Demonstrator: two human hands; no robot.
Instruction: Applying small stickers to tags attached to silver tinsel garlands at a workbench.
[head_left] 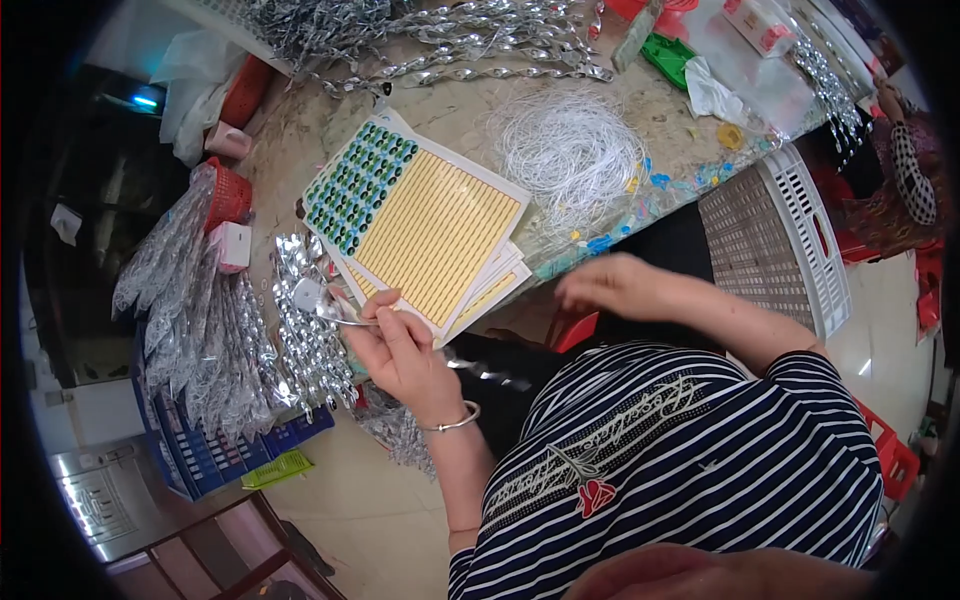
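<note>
My left hand (395,350) is closed in a pinch on a thin silver strip near the table's front edge. One end of it points toward a pale round piece (309,294) beside a bundle of twisted silver strips (310,335). Below the wrist hangs a blurred twisted silver length (487,374); I cannot tell whether it joins the held strip. My right hand (615,284) is over my lap, off the table edge, its fingers curled and smeared. Between and beyond the hands lie stacked sticker sheets (440,235), with green-blue eye stickers (362,185) on the top one.
A tangle of white string (570,150) lies right of the sheets. Silver twisted strips (480,55) cover the far table. Clear-wrapped silver bundles (200,330) hang at the left by a red basket (228,195). A white-rimmed crate (800,240) stands at right; another person's arm (905,150) shows beyond.
</note>
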